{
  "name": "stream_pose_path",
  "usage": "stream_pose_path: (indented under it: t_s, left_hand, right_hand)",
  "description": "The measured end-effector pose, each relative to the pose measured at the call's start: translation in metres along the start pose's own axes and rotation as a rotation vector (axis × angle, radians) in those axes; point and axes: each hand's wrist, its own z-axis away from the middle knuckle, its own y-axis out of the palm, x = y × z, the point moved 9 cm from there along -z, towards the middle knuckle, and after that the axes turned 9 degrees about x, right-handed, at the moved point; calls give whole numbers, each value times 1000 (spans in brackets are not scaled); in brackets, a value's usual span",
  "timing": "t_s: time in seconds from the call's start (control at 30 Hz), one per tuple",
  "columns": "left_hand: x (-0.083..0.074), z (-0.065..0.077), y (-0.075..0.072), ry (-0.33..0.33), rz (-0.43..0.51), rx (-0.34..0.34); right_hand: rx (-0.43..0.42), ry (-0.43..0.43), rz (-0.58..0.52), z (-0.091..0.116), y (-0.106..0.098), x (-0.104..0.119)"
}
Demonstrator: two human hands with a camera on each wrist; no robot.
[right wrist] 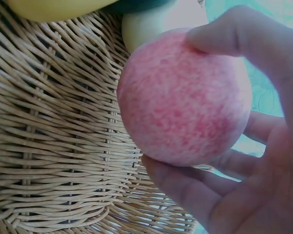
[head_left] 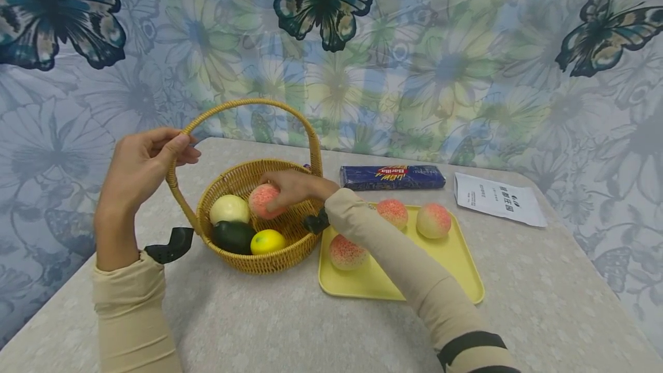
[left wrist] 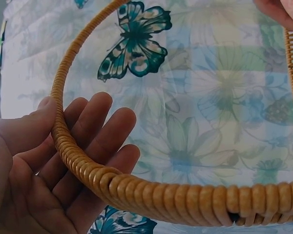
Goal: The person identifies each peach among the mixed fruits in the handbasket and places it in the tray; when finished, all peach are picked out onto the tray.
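My right hand [head_left: 293, 187] grips a pink speckled peach [head_left: 265, 201] inside the wicker basket [head_left: 259, 266]. In the right wrist view the thumb lies on one side of the peach [right wrist: 185, 97] and the fingers on the other. My left hand [head_left: 142, 166] holds the side of the basket's arched handle [left wrist: 71, 141], thumb in front and fingers behind. In the basket lie a pale yellow-green round fruit [head_left: 229, 210], a dark green avocado-like fruit [head_left: 233, 238] and a yellow lemon [head_left: 267, 242].
Right of the basket, a yellow tray [head_left: 456, 281] bears three peaches [head_left: 433, 221], partly behind my right forearm. A blue Barilla pasta box [head_left: 392, 177] lies behind the tray, with a white printed packet [head_left: 498, 199] to its right. A butterfly-patterned cloth [head_left: 331, 73] hangs behind the table.
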Motion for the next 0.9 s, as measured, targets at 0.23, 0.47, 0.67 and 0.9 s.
stream_pose_path:
  t_s: [0.23,0.47,0.67,0.9]
  left_hand:
    - [0,0,1,8,0,0]
    - [0,-1,1,12,-3,3]
    - [2,-1,1,10,4,9]
    - [5,-1,1,-4,-8,6]
  right_hand:
    - [-26,-58,30,5,-3,12]
    - [-52,-105,15,14,-5,20]
    - [-97,-168,-39,27,-7,24]
    - [-138,-228,-96,45,-6,23]
